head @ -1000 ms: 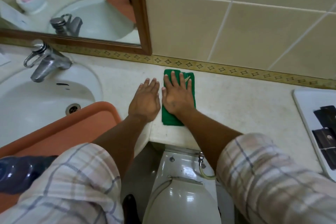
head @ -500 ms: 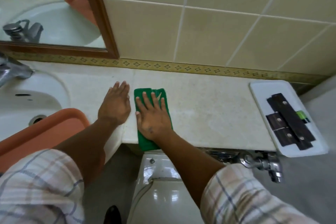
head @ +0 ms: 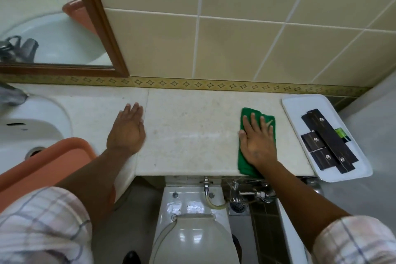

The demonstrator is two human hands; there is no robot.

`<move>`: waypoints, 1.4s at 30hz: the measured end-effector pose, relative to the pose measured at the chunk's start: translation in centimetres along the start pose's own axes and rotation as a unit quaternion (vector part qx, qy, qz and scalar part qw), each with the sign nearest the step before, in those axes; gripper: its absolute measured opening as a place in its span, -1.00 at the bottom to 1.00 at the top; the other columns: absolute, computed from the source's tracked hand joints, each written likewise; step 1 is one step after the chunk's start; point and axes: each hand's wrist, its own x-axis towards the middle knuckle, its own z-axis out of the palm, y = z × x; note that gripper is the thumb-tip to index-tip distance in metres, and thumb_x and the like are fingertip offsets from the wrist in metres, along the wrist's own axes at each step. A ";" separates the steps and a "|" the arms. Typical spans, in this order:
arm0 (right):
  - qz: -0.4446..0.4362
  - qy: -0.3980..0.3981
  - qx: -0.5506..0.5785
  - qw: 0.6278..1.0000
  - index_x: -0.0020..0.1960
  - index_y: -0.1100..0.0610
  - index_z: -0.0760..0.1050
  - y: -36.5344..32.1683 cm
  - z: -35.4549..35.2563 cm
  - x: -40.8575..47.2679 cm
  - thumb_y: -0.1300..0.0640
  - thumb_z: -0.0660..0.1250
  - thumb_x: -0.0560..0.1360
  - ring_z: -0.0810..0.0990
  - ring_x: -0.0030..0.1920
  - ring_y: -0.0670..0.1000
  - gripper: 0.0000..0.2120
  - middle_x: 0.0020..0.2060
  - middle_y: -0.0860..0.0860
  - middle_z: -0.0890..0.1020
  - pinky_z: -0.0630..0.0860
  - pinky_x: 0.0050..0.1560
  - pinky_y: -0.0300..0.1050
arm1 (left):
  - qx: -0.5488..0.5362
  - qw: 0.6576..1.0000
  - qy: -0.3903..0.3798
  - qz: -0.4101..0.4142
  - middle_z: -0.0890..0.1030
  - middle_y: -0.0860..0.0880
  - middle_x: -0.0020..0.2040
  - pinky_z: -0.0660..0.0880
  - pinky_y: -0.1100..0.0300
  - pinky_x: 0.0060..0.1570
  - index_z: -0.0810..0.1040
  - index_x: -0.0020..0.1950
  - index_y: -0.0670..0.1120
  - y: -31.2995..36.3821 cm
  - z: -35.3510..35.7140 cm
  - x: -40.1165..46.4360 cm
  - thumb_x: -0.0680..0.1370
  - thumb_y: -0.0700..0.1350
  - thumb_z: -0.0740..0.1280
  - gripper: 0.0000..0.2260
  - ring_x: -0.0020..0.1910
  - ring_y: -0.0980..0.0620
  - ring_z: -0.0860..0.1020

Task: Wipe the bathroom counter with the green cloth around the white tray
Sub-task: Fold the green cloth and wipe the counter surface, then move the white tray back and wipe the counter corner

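Observation:
A folded green cloth [head: 248, 114] lies on the pale stone counter [head: 192, 130], a short way left of the white tray [head: 300, 103]. My right hand [head: 258, 141] presses flat on the cloth, fingers spread and pointing at the wall, covering most of it. The cloth's near end hangs slightly over the counter's front edge. My left hand [head: 127, 129] rests flat on the bare counter near the basin, holding nothing. The tray sits at the counter's right end with black boxes [head: 329, 141] and a small green packet on it.
A white basin [head: 27, 130] lies at the left, with an orange tub [head: 42, 163] over its near side. A wood-framed mirror [head: 100, 28] and tiled wall stand behind. Below the counter's edge are a toilet [head: 192, 231] and chrome valves [head: 250, 193].
My right hand has slid the green cloth to the right along the counter, from beside my left hand to near the white tray. My left hand stays flat near the basin.

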 end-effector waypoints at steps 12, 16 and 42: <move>-0.162 -0.041 0.020 0.986 0.60 0.02 -0.09 -20.0 2.5 2.7 -0.16 -0.21 0.62 -0.18 0.58 0.19 -0.41 0.60 0.07 -0.06 -0.15 0.52 0.29 | -0.005 1.000 -0.003 -0.018 0.18 -0.06 0.61 0.01 0.03 0.57 0.17 0.59 -0.15 0.5 -0.8 -0.1 0.67 -0.08 0.01 -0.52 0.60 -0.05 0.07; -0.177 -0.050 0.024 0.983 0.60 0.04 -0.05 -25.9 3.1 6.2 -0.10 -0.15 0.63 -0.17 0.58 0.19 -0.43 0.61 0.08 -0.04 -0.18 0.52 0.28 | -0.026 0.999 -0.018 -0.006 0.17 -0.08 0.61 -0.03 0.04 0.58 0.16 0.60 -0.13 -0.1 -0.7 0.0 0.67 -0.06 0.00 -0.52 0.60 -0.04 0.05; 0.526 0.275 0.346 0.727 0.29 0.26 0.44 14.5 -8.6 -7.0 0.25 0.29 0.49 0.52 0.16 0.35 -0.63 0.24 0.29 0.46 0.46 0.21 0.09 | -0.145 0.956 -0.045 0.251 0.56 -0.25 0.28 0.38 0.06 0.32 0.54 0.31 -0.24 35.7 -1.4 14.0 0.58 -0.13 0.29 -0.66 0.29 -0.21 0.50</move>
